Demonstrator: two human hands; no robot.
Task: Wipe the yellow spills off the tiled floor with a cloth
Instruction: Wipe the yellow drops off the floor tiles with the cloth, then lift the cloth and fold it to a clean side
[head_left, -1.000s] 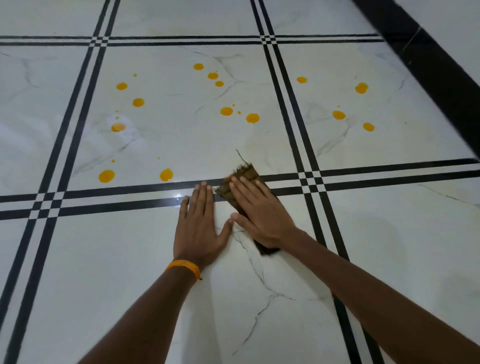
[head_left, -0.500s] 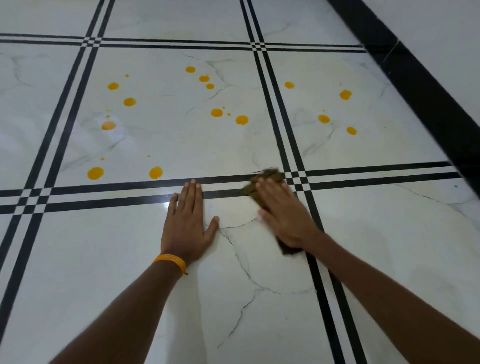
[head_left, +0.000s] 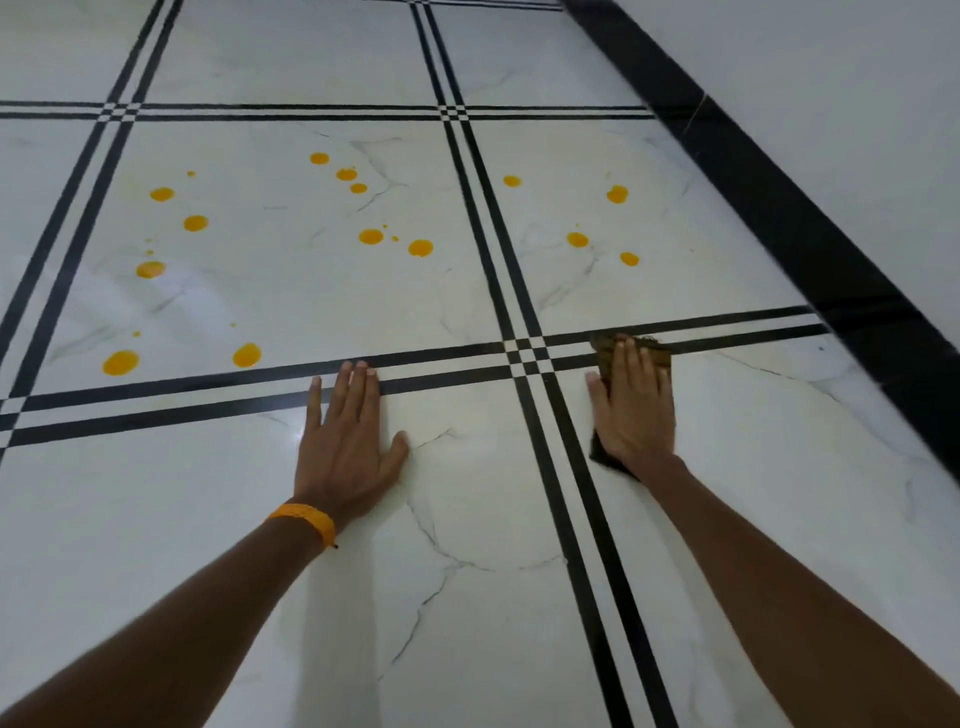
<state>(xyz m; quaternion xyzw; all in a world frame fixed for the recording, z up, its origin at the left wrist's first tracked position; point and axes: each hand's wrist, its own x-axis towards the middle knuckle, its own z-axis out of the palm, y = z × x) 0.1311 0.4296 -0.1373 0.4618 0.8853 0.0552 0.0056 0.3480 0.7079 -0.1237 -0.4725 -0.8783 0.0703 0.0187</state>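
Note:
Several round yellow spills (head_left: 370, 237) dot the white marble floor (head_left: 291, 301) on two tiles beyond the near black stripes. Another group of spills (head_left: 577, 239) lies on the tile to the right. My right hand (head_left: 634, 410) presses flat on a dark brown cloth (head_left: 602, 347), whose edges stick out past the fingertips and beside the wrist, right of the stripe crossing. My left hand (head_left: 348, 441) lies flat and bare on the floor, fingers together, tips touching the near stripe. An orange band (head_left: 306, 519) circles that wrist.
Black double stripes (head_left: 524, 358) split the floor into big squares. A broad black skirting band (head_left: 779, 208) runs diagonally along the right, with a pale wall (head_left: 857, 78) above it. The nearest spills (head_left: 247, 355) lie just beyond my left fingertips.
My right hand has slid the cloth to the right, from beside my left hand across the vertical stripes onto the adjoining tile. My left hand stayed planted.

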